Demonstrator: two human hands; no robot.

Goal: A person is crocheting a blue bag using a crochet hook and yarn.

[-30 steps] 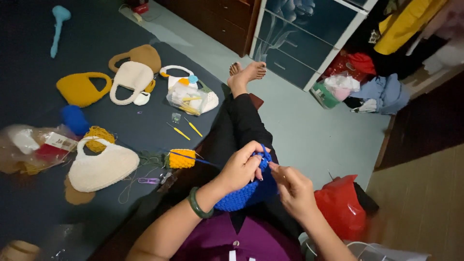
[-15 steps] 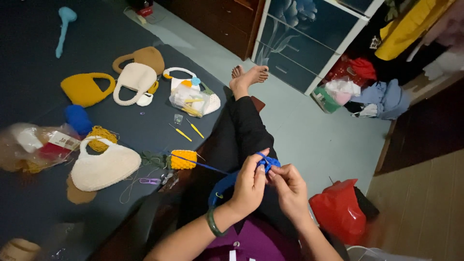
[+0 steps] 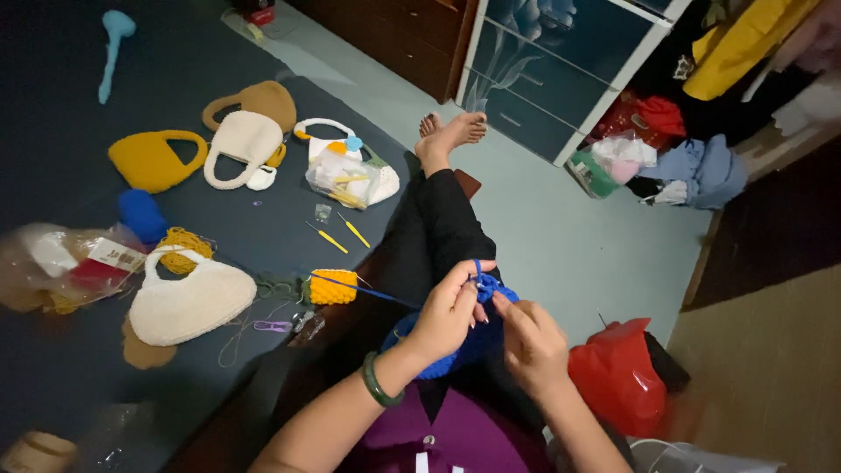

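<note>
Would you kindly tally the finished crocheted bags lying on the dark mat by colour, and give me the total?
Mustard yellow bag: 1
Tan brown bag: 1
Cream or white bags: 2, one beside the tan bag, one nearer the knees
Total: 4

The left hand and right hand work a blue piece, not counted.

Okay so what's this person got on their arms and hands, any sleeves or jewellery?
Both forearms are bare, with no sleeves reaching them. The left hand has a dark green bangle round its wrist. The right hand shows no ring, watch or glove. A purple top shows below.
</note>
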